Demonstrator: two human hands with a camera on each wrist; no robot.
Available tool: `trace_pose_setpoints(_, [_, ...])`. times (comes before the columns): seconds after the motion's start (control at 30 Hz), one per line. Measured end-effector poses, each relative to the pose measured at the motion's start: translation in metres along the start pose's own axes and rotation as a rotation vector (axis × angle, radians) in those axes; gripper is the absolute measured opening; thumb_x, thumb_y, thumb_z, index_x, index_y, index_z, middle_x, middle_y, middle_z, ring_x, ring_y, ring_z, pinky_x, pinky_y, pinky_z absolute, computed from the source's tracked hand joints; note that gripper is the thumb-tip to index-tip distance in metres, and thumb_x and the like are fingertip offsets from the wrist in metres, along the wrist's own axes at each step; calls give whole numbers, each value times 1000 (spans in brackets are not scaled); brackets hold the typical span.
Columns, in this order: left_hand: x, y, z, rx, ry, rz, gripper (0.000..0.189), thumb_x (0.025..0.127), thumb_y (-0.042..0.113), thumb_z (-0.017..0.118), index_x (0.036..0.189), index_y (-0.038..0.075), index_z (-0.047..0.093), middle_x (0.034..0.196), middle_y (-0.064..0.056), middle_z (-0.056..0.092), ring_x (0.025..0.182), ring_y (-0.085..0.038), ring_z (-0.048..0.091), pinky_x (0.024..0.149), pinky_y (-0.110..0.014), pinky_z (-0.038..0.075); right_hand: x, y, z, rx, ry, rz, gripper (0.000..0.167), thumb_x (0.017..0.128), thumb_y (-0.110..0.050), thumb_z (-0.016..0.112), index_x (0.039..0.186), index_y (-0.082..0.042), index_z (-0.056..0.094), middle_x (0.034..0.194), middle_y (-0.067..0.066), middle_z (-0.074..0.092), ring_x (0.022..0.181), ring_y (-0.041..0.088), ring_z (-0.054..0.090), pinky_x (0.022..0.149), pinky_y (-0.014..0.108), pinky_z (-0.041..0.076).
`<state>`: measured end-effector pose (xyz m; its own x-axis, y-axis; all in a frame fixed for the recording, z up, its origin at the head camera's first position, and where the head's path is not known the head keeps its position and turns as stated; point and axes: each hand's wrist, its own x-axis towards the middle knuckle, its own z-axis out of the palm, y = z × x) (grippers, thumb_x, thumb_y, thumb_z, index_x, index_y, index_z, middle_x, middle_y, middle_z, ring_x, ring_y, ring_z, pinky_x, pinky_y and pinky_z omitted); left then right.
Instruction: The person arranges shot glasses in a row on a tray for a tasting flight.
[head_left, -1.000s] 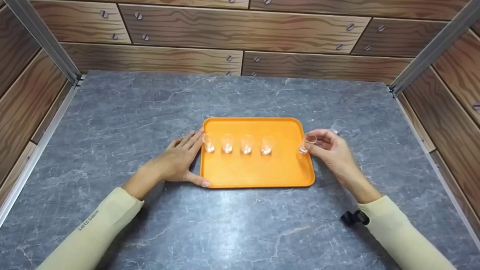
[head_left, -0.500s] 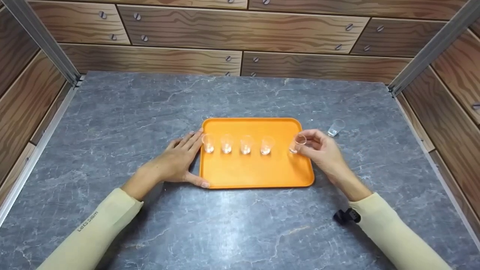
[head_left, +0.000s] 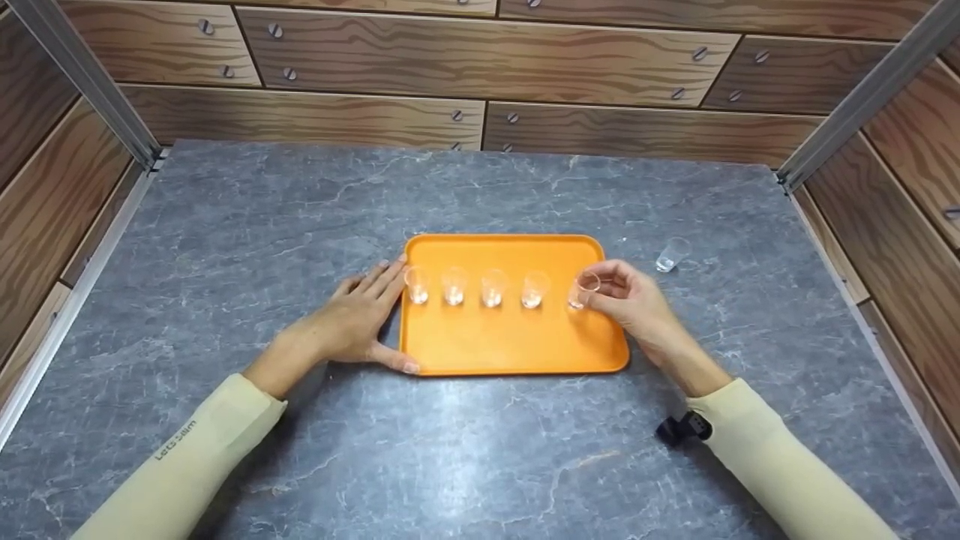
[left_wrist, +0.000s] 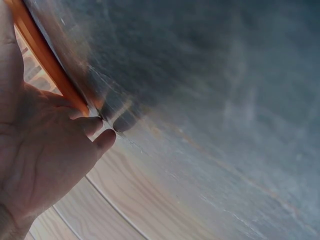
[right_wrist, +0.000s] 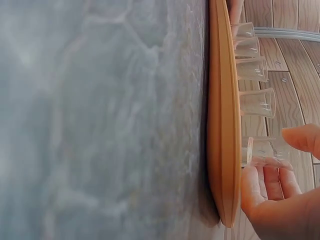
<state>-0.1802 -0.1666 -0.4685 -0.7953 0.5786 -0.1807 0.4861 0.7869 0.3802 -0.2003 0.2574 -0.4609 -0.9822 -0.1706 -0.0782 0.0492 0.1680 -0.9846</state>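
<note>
An orange tray [head_left: 510, 345] lies on the table. Several clear shot glasses stand upright on it in a row, among them the leftmost glass [head_left: 417, 291] and a glass [head_left: 533, 294] right of the middle. At the row's right end, my right hand [head_left: 634, 304] holds another shot glass [head_left: 577, 297] between thumb and fingers, upright at the tray surface. In the right wrist view this glass [right_wrist: 262, 148] is close to the tray; I cannot tell whether its base touches. My left hand [head_left: 351, 321] rests along the tray's left edge with fingers straight and thumb at the near corner.
One more clear shot glass [head_left: 672, 255] is on the table beyond the tray's right side. The grey marble-patterned table [head_left: 480, 450] is bordered by wood-print walls [head_left: 450, 60] and metal posts [head_left: 90, 82].
My right hand has carried the shot glass leftward, from over the tray's right rim to a spot inside it, closer to the row. The left hand stays put.
</note>
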Motion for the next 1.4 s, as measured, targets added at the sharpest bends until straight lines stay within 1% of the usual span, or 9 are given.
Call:
trace_pose_setpoints(0.2, [0, 0, 0, -3, 4, 5, 143, 83, 80, 79, 174, 0, 5, 181, -20, 1, 165, -44, 7, 126, -69, 15, 1, -2, 3, -8, -6, 24, 34, 95, 3, 81, 126, 4, 67, 116, 9, 71, 104, 17, 69, 91, 25, 57])
trace_pose_setpoints(0.37, [0, 0, 0, -7, 10, 13, 142, 83, 79, 80, 174, 0, 6, 181, -21, 3, 165, -44, 8, 126, -70, 15, 3, -3, 5, -8, -6, 38, 36, 93, 4, 82, 125, 6, 66, 117, 11, 70, 104, 17, 68, 92, 25, 56])
trace_pose_setpoints(0.63, [-1, 1, 0, -1, -4, -1, 142, 83, 81, 78, 174, 0, 5, 181, -20, 1, 165, -44, 6, 127, -68, 13, 5, -2, 8, 3, -40, 62, 40, 92, 5, 82, 127, 5, 64, 120, 12, 70, 107, 18, 68, 95, 26, 56])
trace_pose_setpoints(0.77, [1, 1, 0, -3, -10, -5, 143, 83, 82, 78, 175, 1, 5, 181, -20, 0, 165, -44, 5, 127, -68, 13, 6, 0, 8, -9, -47, 67, 41, 91, 4, 84, 128, 5, 64, 121, 13, 70, 107, 19, 68, 94, 26, 56])
trace_pose_setpoints(1.0, [1, 1, -1, -3, -8, 0, 143, 83, 80, 79, 174, 0, 5, 181, -20, 0, 165, -45, 5, 127, -68, 13, 7, -1, 7, -33, -54, 74, 42, 91, 3, 84, 128, 4, 64, 123, 13, 69, 109, 19, 68, 95, 26, 55])
trace_pose_setpoints(1.23, [0, 0, -1, -5, -2, 11, 143, 82, 80, 79, 174, 0, 6, 181, -20, 0, 165, -44, 5, 127, -68, 13, 6, -3, 6, -15, -61, 100, 40, 93, 5, 83, 128, 3, 64, 122, 11, 70, 109, 18, 68, 95, 26, 55])
trace_pose_setpoints(1.4, [-2, 0, -1, -10, 4, 15, 142, 83, 80, 80, 174, 0, 6, 181, -20, 0, 165, -44, 5, 127, -68, 14, 6, -4, 6, -21, -67, 109, 40, 93, 3, 84, 128, 3, 64, 122, 11, 69, 108, 17, 68, 95, 25, 55])
